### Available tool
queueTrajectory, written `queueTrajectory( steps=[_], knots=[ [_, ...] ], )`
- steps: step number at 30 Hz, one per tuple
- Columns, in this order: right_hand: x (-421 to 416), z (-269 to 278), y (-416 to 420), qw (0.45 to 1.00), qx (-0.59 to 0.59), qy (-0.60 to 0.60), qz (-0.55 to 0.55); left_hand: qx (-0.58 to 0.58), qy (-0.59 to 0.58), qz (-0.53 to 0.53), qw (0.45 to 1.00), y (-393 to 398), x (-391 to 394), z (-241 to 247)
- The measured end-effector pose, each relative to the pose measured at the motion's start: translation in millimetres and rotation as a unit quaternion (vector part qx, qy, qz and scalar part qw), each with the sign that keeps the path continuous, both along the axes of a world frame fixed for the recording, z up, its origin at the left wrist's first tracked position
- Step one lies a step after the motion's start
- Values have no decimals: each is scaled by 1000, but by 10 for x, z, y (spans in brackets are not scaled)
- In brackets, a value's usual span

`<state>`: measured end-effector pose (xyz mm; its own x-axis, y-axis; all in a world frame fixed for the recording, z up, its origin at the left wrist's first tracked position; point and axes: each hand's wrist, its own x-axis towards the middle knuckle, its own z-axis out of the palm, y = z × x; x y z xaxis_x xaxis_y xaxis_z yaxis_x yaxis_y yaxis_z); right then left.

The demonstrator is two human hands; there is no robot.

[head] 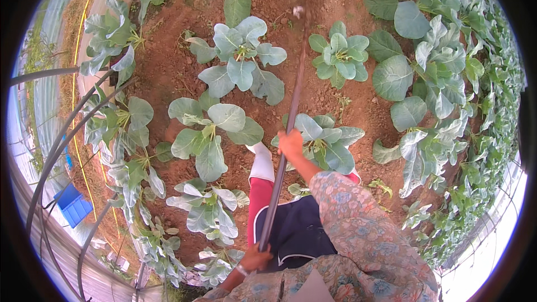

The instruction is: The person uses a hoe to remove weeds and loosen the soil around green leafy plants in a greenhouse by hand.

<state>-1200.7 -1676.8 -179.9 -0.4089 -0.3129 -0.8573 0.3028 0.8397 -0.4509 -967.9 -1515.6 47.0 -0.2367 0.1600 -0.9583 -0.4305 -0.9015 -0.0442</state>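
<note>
A long-handled tool with a dark brown pole [297, 88] runs from my waist up to the soil ahead. My right hand [290, 142] is wrapped around the middle of the pole, over a young brassica plant [331, 136]. Lower down, my left hand [255, 256], with a band at the wrist, grips the pole's near end in front of my dark shorts. The far end blurs against the reddish-brown soil, so its head cannot be made out. A small whitish bit [298, 11] shows beside it. Brassica plants stand on both sides of the pole, a leafy one [242, 56] left and a smaller one [339, 54] right.
Dense brassica rows [444, 63] fill the right side. More plants [121, 117] line the bed's left edge, where curved dark pipes [63, 138] arch in. Beyond lie a yellow hose or cord [76, 54] and a blue plastic crate [74, 207]. My feet are among the plants.
</note>
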Motion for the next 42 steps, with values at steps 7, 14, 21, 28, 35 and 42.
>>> queueTrajectory(
  steps=[7, 14, 21, 28, 35, 42],
  knots=[
    [561, 264, 467, 995, -10, -39, -88, -133, 47, 22, 990, 338, 686, 423],
    [-146, -131, -747, 997, -70, -4, 22, -71, -42, 59, 995, -520, -262, -128],
    [212, 173, -54, 998, -24, -49, 18, -88, -64, -71, 992, 27, 67, 711],
    [-308, 674, -151, 931, -167, -214, -243, -196, -153, -241, 938, -297, -367, 807],
    [-2222, 133, -775, 897, -296, -148, -293, -512, -50, -346, 785, -950, -1733, -31],
    [-1995, -715, 364, 967, -135, 100, -190, -209, -77, -289, 931, -416, -2003, 330]
  ],
)
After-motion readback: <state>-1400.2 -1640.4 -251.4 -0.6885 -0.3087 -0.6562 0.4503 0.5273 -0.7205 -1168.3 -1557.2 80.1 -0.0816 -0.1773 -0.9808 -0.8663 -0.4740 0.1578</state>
